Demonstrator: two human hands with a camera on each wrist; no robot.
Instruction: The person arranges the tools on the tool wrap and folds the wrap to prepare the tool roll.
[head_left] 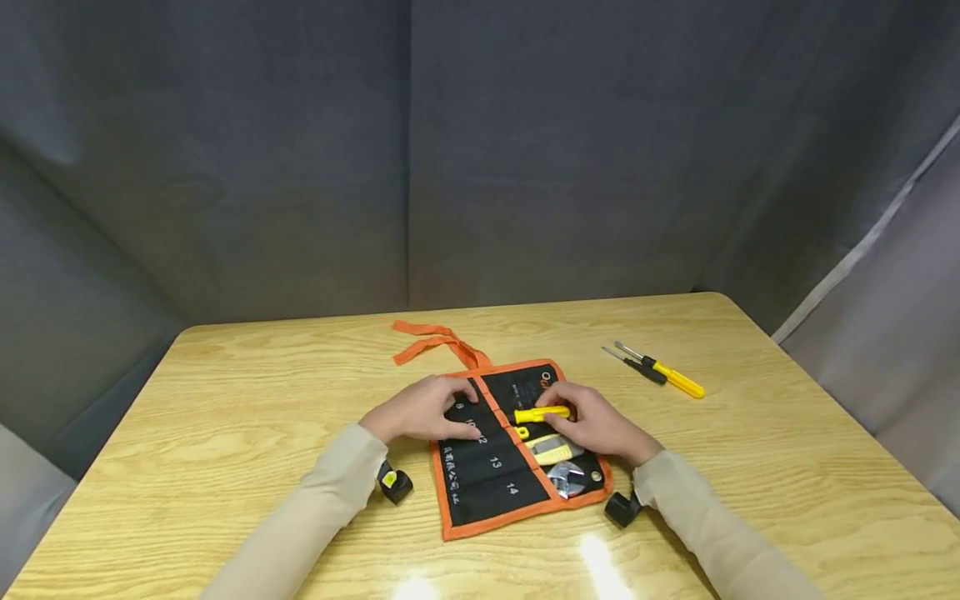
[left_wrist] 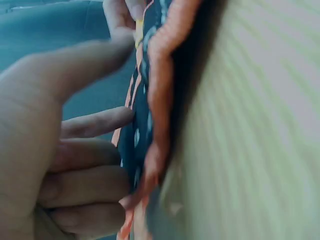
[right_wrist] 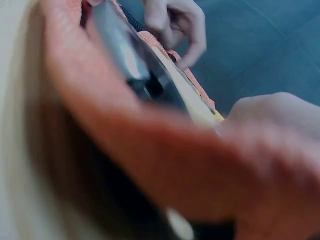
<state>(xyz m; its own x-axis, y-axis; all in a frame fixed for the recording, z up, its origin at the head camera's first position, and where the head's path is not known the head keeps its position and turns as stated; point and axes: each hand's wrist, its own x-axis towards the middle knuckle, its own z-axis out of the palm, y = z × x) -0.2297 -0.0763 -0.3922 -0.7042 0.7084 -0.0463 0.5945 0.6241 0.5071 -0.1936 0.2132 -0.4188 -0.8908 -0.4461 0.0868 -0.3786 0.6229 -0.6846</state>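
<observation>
A black tool pouch (head_left: 480,500) with orange edging lies unfolded on the table, with sizes printed along its pocket panel. My right hand (head_left: 596,421) pinches the yellow handle of a screwdriver (head_left: 542,413) between thumb and fingers; its far end is hidden at the pocket's orange edge. My left hand (head_left: 431,408) rests on the pouch's left part, thumb and forefinger spread over the printed numbers. Below the screwdriver, a small yellow ring-ended piece (head_left: 521,432), a yellow utility knife (head_left: 555,452) and an adjustable wrench (head_left: 564,481) stick out of the pockets.
Toward the right of the wooden table (head_left: 247,400) lie a black-handled screwdriver (head_left: 647,372) and another yellow-handled one (head_left: 678,382), side by side. Orange tie straps (head_left: 442,337) trail from the pouch's far edge. Dark curtains (head_left: 555,167) stand behind the table.
</observation>
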